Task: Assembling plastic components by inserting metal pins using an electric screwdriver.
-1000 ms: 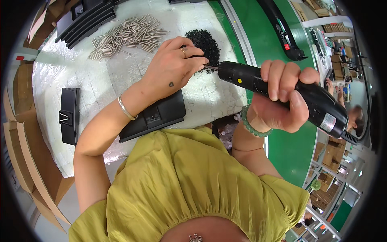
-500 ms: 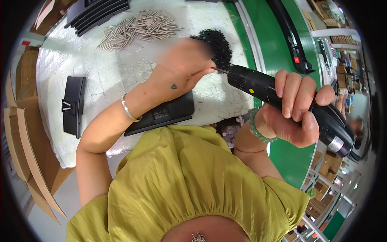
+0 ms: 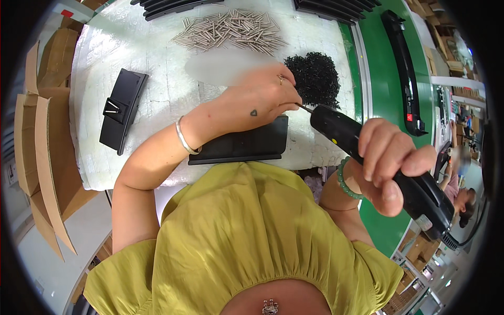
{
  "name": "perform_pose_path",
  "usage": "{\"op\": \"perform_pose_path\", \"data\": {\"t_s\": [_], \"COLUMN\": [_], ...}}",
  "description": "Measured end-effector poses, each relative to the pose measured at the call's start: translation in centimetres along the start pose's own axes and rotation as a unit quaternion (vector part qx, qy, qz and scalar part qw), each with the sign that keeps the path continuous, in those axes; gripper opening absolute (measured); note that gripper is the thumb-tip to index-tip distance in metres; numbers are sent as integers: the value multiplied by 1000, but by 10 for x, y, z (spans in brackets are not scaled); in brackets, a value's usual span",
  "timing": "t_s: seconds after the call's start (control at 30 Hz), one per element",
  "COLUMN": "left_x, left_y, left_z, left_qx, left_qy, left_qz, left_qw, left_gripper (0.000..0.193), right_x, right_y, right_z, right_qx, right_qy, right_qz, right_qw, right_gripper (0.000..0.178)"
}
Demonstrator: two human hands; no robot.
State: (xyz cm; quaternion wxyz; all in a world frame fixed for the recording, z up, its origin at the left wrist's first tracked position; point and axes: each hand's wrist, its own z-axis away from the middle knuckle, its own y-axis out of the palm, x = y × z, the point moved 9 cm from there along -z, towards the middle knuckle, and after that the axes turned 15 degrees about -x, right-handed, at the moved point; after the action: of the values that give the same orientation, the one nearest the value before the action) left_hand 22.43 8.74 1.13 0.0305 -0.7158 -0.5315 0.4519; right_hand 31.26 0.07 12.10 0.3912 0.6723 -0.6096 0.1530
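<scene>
My right hand (image 3: 391,165) is wrapped round a black electric screwdriver (image 3: 336,126), held aslant with its bit pointing left. The tip of the thin bit meets the fingertips of my left hand (image 3: 265,94), which are pinched together; anything between them is too small to make out. Just beyond those fingers lies a heap of small black screws (image 3: 315,79). Below my left hand and forearm, a black plastic panel (image 3: 239,147) rests on the table near my body, partly covered by them.
Silvery metal pins (image 3: 231,31) lie heaped at the far side of the foam-covered table (image 3: 163,68). A black part with a raised bracket (image 3: 123,113) sits at left, beside open cardboard boxes (image 3: 52,157). Stacked black parts (image 3: 336,8) and a long black piece (image 3: 404,73) are at far right.
The view has turned, so the table's things appear farther right. The screwdriver tilts down more steeply toward its rear end. Its bit tip is still at my left fingertips.
</scene>
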Motion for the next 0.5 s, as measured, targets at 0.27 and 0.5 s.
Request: {"op": "perform_pose_path", "data": {"t_s": [0.27,0.5], "left_x": [83,53], "left_y": [-69,-78], "left_z": [7,19], "left_qx": [-23,-99], "left_qy": [15,53], "left_qz": [-277,-278], "left_qw": [961,954], "left_gripper": [17,8], "right_x": [-12,-17], "right_y": [-17,5], "right_z": [5,1], "right_qx": [-89,-42], "right_qy": [-1,41], "right_qz": [1,13], "right_qw": [996,998], "right_gripper": [32,29]}}
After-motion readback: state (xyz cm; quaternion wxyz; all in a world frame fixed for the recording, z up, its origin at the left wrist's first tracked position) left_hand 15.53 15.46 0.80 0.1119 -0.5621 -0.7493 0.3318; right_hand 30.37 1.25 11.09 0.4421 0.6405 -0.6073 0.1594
